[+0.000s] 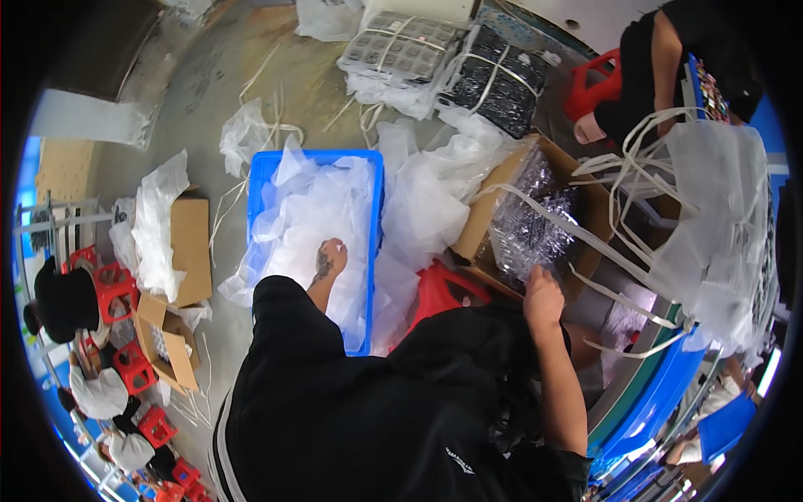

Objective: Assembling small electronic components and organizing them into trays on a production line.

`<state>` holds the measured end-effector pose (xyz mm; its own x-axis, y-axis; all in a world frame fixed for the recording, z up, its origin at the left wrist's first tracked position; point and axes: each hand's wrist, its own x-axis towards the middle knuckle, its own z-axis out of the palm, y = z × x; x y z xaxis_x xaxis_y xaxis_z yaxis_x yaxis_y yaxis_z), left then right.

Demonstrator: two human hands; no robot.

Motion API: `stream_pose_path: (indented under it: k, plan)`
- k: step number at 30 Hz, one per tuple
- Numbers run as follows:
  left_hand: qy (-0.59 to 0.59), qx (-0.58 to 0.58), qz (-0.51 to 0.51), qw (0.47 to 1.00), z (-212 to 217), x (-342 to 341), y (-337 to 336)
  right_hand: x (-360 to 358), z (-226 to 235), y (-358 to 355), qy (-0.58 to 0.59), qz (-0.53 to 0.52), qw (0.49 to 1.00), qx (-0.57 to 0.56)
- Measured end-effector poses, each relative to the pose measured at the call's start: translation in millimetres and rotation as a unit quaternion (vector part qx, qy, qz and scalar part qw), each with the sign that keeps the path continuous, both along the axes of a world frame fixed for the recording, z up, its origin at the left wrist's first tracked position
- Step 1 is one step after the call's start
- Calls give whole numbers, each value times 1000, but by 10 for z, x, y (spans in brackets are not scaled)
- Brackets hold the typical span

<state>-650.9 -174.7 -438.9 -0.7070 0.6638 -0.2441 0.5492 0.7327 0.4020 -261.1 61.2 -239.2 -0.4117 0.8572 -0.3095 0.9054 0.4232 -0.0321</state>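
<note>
Head | left fingers (339, 244) over crumpled sheeting (314, 201) | right fingers (538, 274) by crinkly film (545, 216)

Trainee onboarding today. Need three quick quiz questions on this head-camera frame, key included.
1. What shows inside the rectangular blue plastic tub, where the left hand is?
A) coiled red rope
B) thin, translucent white sheeting
C) folded brown paper
2. True or false: the open brown cardboard box by the right hand has nothing in it.
3. Fill in: in the picture, the strapped bundle in glossy black plastic lies above the tub and to its ____.

Key:
1. B
2. False: shiny, crinkled plastic film lies inside.
3. right
</note>
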Motion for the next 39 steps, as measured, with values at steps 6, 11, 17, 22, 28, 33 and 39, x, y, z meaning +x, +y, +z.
stream_pose_path:
  k: [6,11,17,22,28,33,39]
  plan:
    - [110,-3,45,993,441,225,133,392,-205,163,-10,-121,993,-14]
    - [155,-106,258,948,431,306,-337,744,211,120,50,-153,986,-42]
    - [-174,-101,403,893,-204,-73,-1045,542,245,77,58,-131,989,42]
    - [-200,-377,53,903,194,-127,119,915,-552,364,-30,-110,993,12]
    - [5,-156,-110,982,750,-326,676,496,-609,-68,74,-236,950,-192]
    - [-179,296,-195,918,2010,841,2456,389,807,-140,248,27,911,-328]
    - [-302,442,-393,747,4086,2685,4024,787,3379,290,484,-58,871,-56]
